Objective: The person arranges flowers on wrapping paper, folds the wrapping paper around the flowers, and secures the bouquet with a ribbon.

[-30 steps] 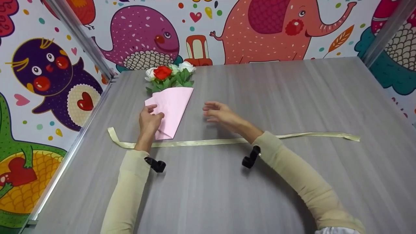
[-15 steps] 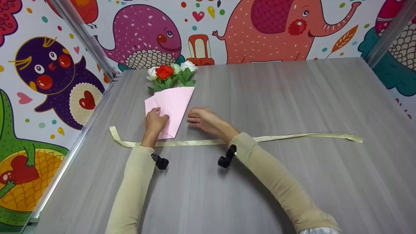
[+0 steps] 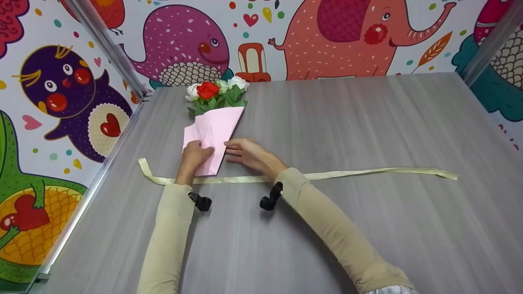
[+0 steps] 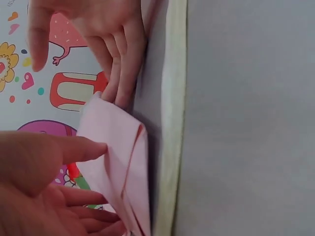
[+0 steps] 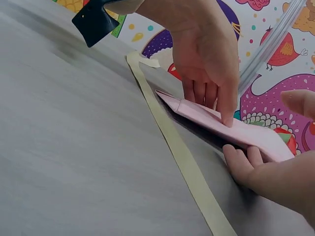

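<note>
Where the sleeves (image 3: 165, 232) reach in: over the near part of the table (image 3: 367, 122), both beige, each with a black device (image 3: 201, 201) at the wrist.
Ribbon (image 3: 347, 174): pale yellow, it runs under both wrists, from near the left edge toward the right edge.
Left hand (image 3: 194, 157): it pinches the paper (image 3: 216, 124), the thumb on the face, the fingers on the other side.
Right hand (image 3: 250, 153): wide, the thumb apart, while the fingertips touch the right side of the paper.
Pink cone: this paper lies nearer to the left edge, its narrow end just beside the ribbon.
Flowers (image 3: 208, 90): red and white, with green leaves, they come out near the far left corner.
Wall (image 3: 343, 53): printed animals, behind the far edge.
</note>
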Tool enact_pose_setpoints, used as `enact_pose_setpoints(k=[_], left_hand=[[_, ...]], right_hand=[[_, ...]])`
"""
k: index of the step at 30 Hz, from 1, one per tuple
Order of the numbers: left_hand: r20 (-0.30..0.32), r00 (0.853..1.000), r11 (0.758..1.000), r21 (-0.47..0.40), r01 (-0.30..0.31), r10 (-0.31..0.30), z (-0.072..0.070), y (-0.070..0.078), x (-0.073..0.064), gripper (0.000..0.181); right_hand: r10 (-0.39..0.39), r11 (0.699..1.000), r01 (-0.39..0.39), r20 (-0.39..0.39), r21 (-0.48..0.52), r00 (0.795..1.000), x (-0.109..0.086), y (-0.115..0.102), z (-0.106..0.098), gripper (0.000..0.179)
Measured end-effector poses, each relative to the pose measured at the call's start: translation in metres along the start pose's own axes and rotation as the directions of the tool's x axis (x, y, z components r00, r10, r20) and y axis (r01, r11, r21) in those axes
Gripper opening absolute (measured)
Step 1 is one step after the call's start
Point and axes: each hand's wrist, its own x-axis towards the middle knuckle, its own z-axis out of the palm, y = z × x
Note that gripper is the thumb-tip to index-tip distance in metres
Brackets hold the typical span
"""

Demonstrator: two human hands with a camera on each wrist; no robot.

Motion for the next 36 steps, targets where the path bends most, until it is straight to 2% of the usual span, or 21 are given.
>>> enact_pose_setpoints(k=[2,4,7,10,12,16,18,23,27,30,33,36], left_hand=[[0.033,0.999,1.000,-0.023,0.015,-0.014,-0.002,0.001,-0.002,0.050],[0.077,0.996,0.999,-0.040,0.035,-0.032,-0.004,0.002,-0.005,0.053],[0.130,0.990,0.998,-0.043,0.055,-0.049,-0.006,0.005,-0.009,0.057],[0.143,0.988,0.997,-0.046,0.065,-0.058,-0.007,0.007,-0.011,0.060],[0.137,0.989,0.996,-0.049,0.068,-0.061,-0.007,0.007,-0.011,0.061],[0.104,0.994,0.998,-0.033,0.050,-0.046,-0.006,0.008,-0.010,0.061],[0.084,0.996,0.999,-0.022,0.043,-0.041,-0.006,0.009,-0.010,0.060],[0.023,0.998,0.996,-0.050,0.068,-0.067,-0.005,0.012,-0.008,0.055],[-0.054,0.993,0.984,-0.147,0.098,-0.107,-0.001,0.016,-0.007,0.056],[-0.052,0.983,0.951,-0.268,0.156,-0.176,-0.002,0.018,-0.004,0.061],[0.010,0.970,0.884,-0.409,0.227,-0.245,-0.006,0.019,0.001,0.060],[0.064,0.959,0.816,-0.512,0.268,-0.274,-0.008,0.017,0.006,0.056]], right_hand=[[-0.001,1.000,0.001,-0.002,0.003,1.000,0.001,0.000,0.002,0.011],[-0.010,1.000,0.010,-0.002,0.005,1.000,0.002,0.000,0.004,0.016],[-0.031,0.999,0.031,-0.010,0.008,0.999,0.004,-0.001,0.007,0.040],[-0.040,0.999,0.040,-0.005,0.015,0.999,0.006,-0.001,0.010,0.055],[-0.036,0.999,0.036,0.005,0.020,0.999,0.006,-0.001,0.011,0.050],[-0.040,0.999,0.040,0.007,0.019,0.999,0.007,0.001,0.012,0.029],[-0.054,0.998,0.054,-0.009,0.011,0.999,0.008,0.002,0.012,0.025],[-0.094,0.996,0.094,-0.039,-0.003,0.995,0.011,0.004,0.009,0.041],[-0.107,0.994,0.107,-0.026,0.005,0.994,0.011,0.005,0.007,0.043],[-0.117,0.993,0.117,-0.012,-0.006,0.993,0.010,0.005,0.007,0.041],[-0.128,0.991,0.128,-0.003,-0.023,0.992,0.009,0.002,0.006,0.044],[-0.131,0.991,0.131,0.007,-0.024,0.991,0.009,0.001,0.004,0.047]])
